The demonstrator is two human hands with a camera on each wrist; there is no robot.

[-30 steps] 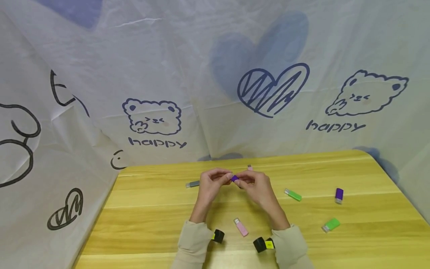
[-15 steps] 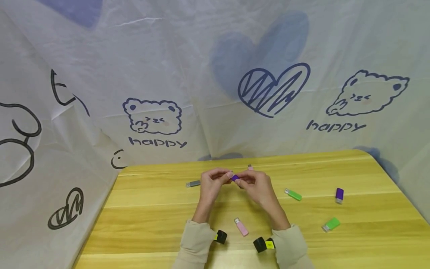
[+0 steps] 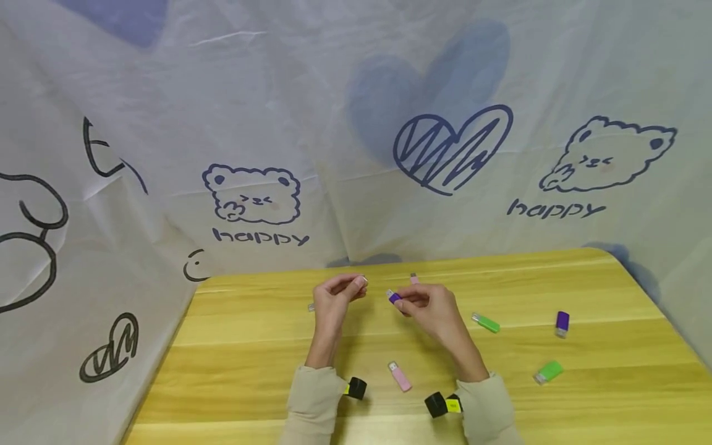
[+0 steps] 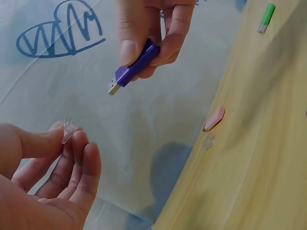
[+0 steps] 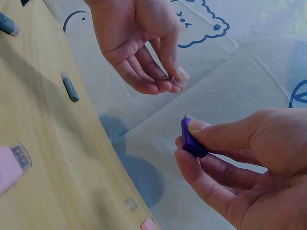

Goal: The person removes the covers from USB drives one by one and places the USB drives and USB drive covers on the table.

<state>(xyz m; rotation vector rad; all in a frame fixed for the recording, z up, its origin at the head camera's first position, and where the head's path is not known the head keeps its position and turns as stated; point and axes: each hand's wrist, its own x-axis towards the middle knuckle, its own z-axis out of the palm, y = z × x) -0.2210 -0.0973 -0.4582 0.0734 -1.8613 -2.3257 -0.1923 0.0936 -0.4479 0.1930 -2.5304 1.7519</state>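
Observation:
In the left wrist view, a purple USB stick [image 4: 136,64] shows its bare metal plug, pointing down and left. My right hand [image 3: 435,309] pinches its body between thumb and fingers, above the table. A small clear cap [image 4: 68,129] sits between the thumb and fingertips of my left hand [image 3: 334,300]. A gap separates the cap from the plug. Behind my left hand lies a grey USB stick [image 5: 70,87], mostly covered in the head view. Below and between my wrists, a pink USB stick [image 3: 399,377] rests on the table.
On the right of the wooden table [image 3: 239,371] lie a green USB stick [image 3: 486,322], a purple one [image 3: 562,322] and another green one [image 3: 549,372]. Near the back edge is a pink stick [image 3: 414,279], with a clear piece [image 4: 208,141] by its end. A printed cloth [image 3: 334,123] hangs behind.
The hands, earlier together on the purple USB stick, have come apart. The clear cap has left the stick with my left hand, which moved left; the metal plug is now exposed.

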